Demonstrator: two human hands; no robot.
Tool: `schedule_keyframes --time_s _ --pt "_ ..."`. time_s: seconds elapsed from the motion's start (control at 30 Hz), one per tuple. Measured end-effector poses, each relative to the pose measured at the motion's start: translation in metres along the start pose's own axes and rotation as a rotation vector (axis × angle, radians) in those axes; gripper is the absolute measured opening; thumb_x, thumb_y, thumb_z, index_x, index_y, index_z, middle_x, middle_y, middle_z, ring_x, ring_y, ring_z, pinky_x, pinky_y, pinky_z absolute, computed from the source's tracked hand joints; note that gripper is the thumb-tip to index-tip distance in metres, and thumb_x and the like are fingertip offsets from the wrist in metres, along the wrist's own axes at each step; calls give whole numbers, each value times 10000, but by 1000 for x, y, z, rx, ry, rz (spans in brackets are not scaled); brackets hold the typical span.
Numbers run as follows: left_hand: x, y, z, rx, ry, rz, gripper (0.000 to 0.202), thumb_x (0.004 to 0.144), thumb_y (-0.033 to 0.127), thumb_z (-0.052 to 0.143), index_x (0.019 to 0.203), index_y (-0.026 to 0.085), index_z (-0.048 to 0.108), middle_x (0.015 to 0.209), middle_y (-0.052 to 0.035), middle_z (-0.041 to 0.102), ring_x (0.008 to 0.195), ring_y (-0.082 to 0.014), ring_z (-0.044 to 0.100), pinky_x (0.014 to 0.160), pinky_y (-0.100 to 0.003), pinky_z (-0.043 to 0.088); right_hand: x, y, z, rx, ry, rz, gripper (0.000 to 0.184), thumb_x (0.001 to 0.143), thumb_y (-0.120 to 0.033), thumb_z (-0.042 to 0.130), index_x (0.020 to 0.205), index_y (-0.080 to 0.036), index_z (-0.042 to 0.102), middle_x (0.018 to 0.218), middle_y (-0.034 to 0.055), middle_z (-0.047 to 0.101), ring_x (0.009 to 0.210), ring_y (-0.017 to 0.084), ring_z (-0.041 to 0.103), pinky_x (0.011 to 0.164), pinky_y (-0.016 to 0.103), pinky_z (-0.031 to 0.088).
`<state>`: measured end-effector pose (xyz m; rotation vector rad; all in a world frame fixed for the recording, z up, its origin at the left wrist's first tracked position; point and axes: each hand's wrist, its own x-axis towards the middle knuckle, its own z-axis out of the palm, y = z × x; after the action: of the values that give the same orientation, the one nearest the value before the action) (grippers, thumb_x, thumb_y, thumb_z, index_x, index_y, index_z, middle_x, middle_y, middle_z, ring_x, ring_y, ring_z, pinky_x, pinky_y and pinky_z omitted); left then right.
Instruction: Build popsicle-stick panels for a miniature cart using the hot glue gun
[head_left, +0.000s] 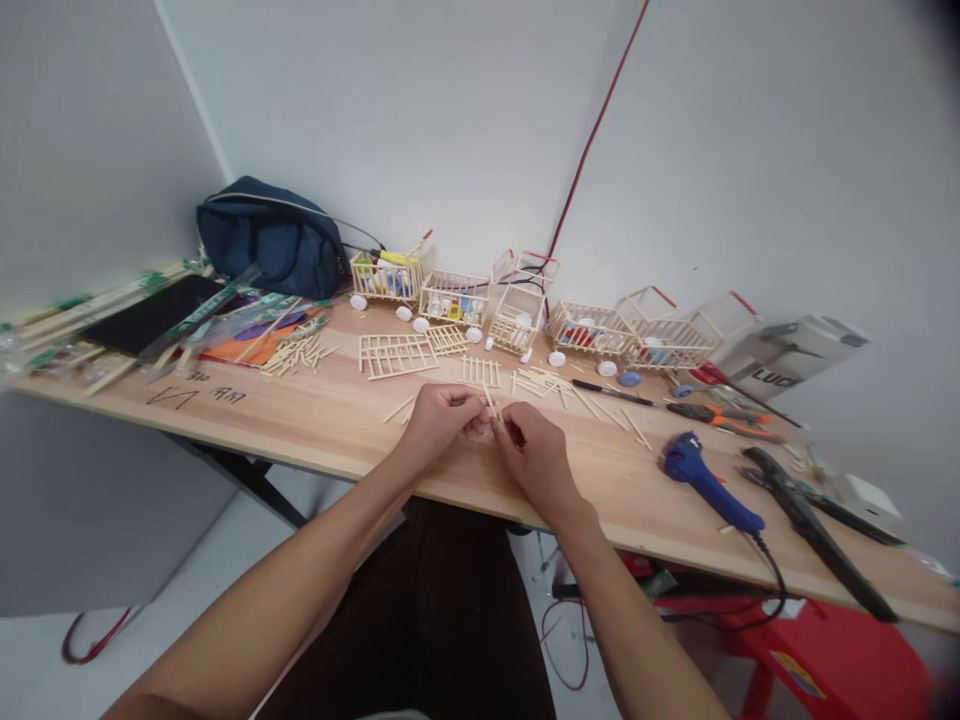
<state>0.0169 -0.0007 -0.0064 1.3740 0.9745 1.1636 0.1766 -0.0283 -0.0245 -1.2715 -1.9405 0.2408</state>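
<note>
At the table's front edge my left hand point(442, 418) and my right hand point(534, 455) meet, fingers pinched together. A short thin wooden stick point(490, 400) rises between their fingertips; both hands seem to grip it, though its lower end is hidden. Just beyond them lies a small ladder-like stick panel point(481, 372). Farther left are a larger stick grid point(396, 355) and a smaller grid point(447, 340). Loose cut sticks point(540, 381) are scattered right of the panel, and a few more sticks point(397, 408) lie by my left hand.
Several miniature stick shopping carts point(385, 277) with white wheels line the wall. On the right lie a black pen point(613, 392), orange-handled pliers point(724, 420), a blue glue gun point(709, 482) and a black-handled tool point(817, 535). A blue bag point(270, 240) stands back left.
</note>
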Motion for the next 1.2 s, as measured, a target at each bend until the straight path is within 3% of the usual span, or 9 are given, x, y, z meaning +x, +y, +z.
schedule_keyframes --time_s 0.23,0.5,0.73,0.97,1.2 --pt "-1 -3 0 88 28 115 195 721 191 544 541 136 596 544 13 569 555 -92 499 560 -199 373 1 0 -7 225 -146 83 245 921 -340 499 722 -202 533 632 -33 456 598 116 415 582 252 325" --pt "-4 -5 4 236 37 204 151 733 161 521 635 140 635 602 17 592 608 -108 517 601 -215 369 1 8 -16 427 -326 199 307 938 -464 439 783 -209 511 593 -52 425 486 101 406 465 233 335" --pt "-4 -5 4 360 3 256 207 829 250 517 665 156 603 622 24 574 618 -113 504 625 -235 353 -1 15 -14 342 -262 163 276 929 -397 465 727 -211 477 619 -48 419 568 110 418 550 242 336" --pt "-4 -5 0 422 35 299 213 809 247 533 617 156 543 557 52 424 570 -98 398 584 -244 288 -1 8 -10 109 -152 41 284 932 -331 477 677 -214 429 639 -35 413 611 128 394 595 268 305" --pt "-1 -2 -3 95 28 60 159 679 263 581 575 144 584 521 48 451 544 -91 392 550 -229 290 -3 -1 -2 -73 -53 -44 236 936 -222 441 706 -228 392 729 5 471 695 162 438 654 287 325"
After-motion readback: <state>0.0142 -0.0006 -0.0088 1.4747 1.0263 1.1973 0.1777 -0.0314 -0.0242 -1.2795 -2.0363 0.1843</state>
